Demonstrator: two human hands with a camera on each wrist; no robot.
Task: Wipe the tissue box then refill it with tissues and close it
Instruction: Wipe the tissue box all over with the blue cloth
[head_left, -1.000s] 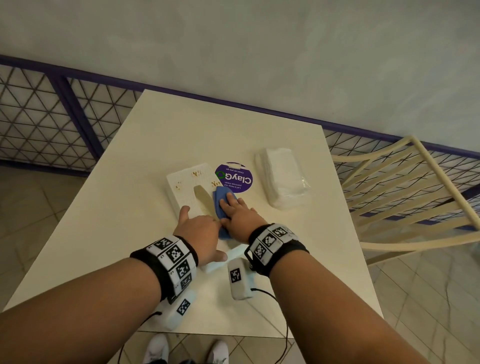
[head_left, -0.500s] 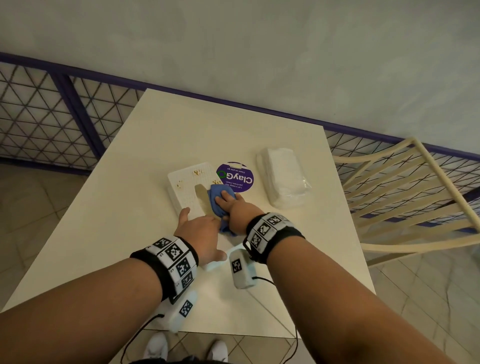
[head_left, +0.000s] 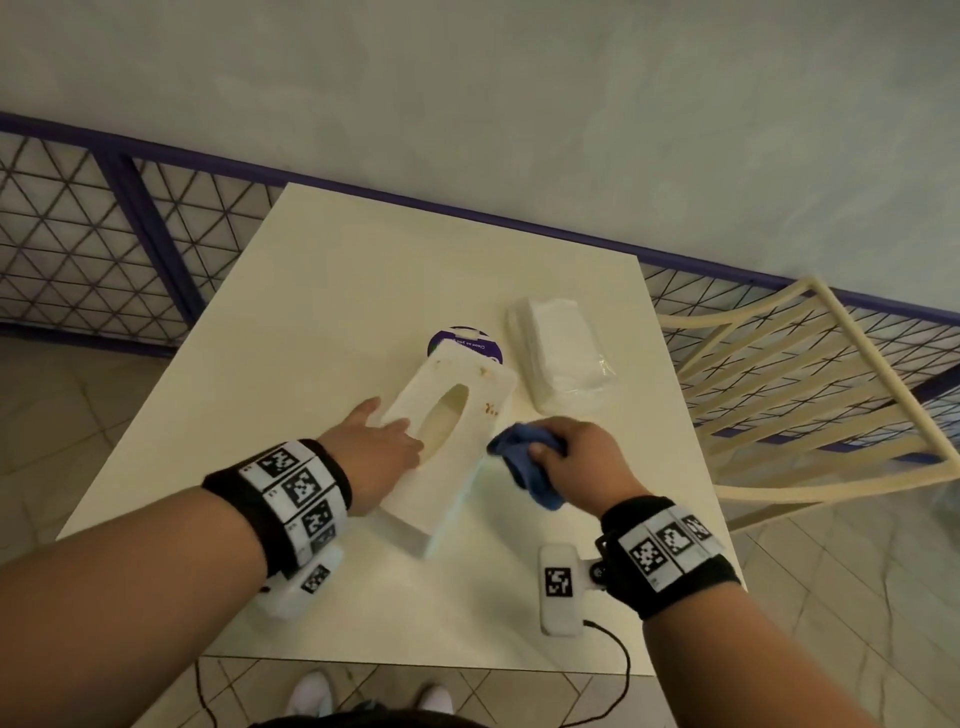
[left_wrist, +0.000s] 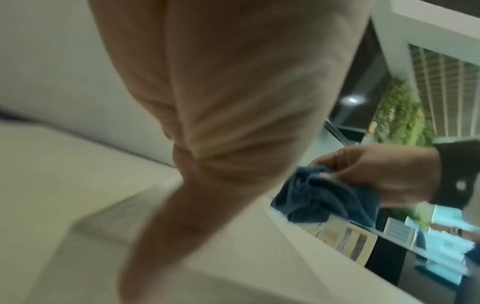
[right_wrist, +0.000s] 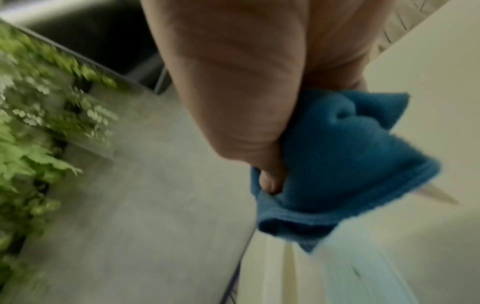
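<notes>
i see the tissue box now turned and tipped on the table, so i judge wiping is moving to its side. my left hand lies flat on top, fingers straight; my right hand, off the box, clutches the blue cloth beside it.

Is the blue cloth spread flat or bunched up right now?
Bunched up: the blue cloth is crumpled in the right hand, folds hanging below the fingers.
</notes>
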